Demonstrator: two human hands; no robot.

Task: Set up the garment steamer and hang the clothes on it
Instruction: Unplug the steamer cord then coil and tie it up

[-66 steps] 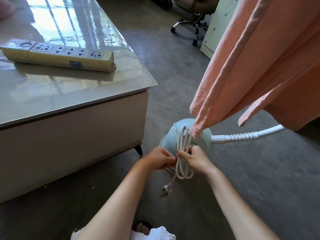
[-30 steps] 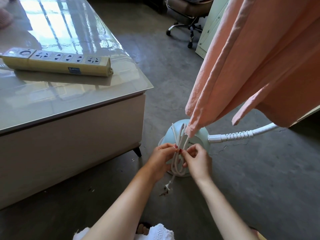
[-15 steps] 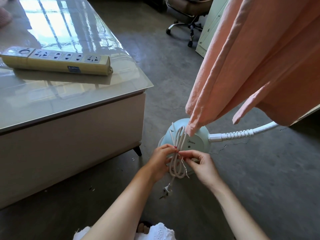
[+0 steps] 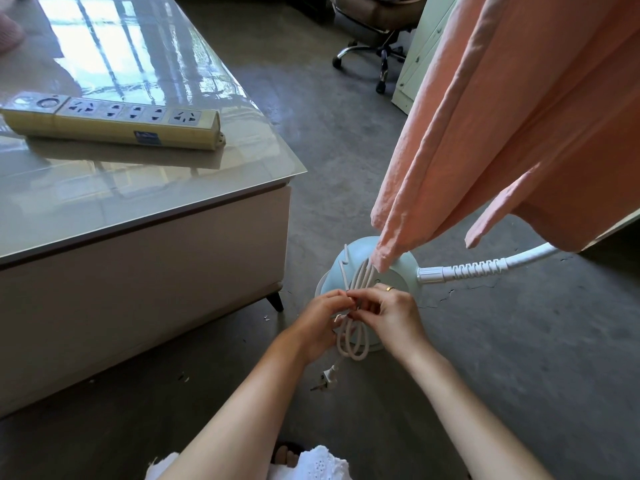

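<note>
Down on the floor: my left hand [image 4: 320,318] and right hand [image 4: 389,315] both pinch the cord [image 4: 351,337].
Cord: bunched by the steamer [image 4: 398,271], soft, bendy, light.
Hold: at its tie, I think.
Plug [image 4: 325,379]: dangling.

I see bright daylight glaring off the glossy worktop [image 4: 145,64], window reflections washing it out; the floor [image 4: 519,341] lies dimmer, and edges bend with wide-angle distortion.

Both hands [image 4: 360,320] pinch the bundled cord [image 4: 351,341] over the steamer base [image 4: 401,268].
</note>
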